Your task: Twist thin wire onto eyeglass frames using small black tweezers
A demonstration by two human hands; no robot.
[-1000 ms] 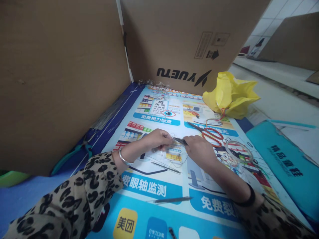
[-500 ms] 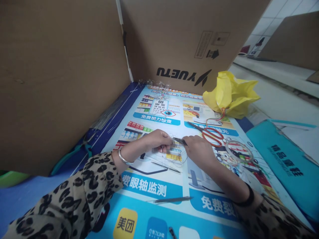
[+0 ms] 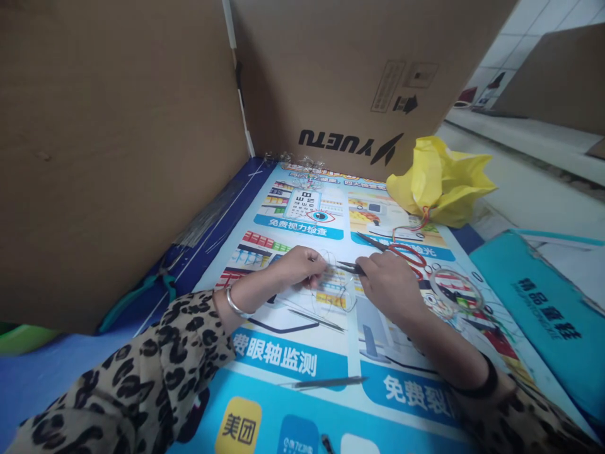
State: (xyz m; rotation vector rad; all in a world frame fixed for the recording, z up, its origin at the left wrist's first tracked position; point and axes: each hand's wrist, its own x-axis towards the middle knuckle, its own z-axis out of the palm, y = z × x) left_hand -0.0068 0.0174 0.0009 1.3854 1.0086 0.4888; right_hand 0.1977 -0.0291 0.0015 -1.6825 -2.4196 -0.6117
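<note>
Over the middle of a printed poster (image 3: 302, 369), my left hand (image 3: 305, 268) pinches a tangle of thin wire (image 3: 348, 301), which loops out to the right of the fingers. My right hand (image 3: 387, 280) is closed around a dark pointed tool (image 3: 348, 267), probably pliers or tweezers, whose tip points left at the wire. The tool's handles are hidden in the palm. Orange-handled scissors (image 3: 409, 253) lie just beyond my right hand. Thin dark rods (image 3: 328, 382) rest on the poster nearer to me.
Tall cardboard panels (image 3: 331, 75) stand at the left and back. A yellow paper bundle (image 3: 442, 183) sits at the back right, a clear ring (image 3: 456, 290) and a teal packet (image 3: 534, 296) at the right. Teal-handled pliers (image 3: 135, 296) lie at the left by the cardboard.
My right hand has moved slightly right with its tool, covering part of the scissors' handles. The tool's tip stands farther from my left fingers, which still pinch the wire.
</note>
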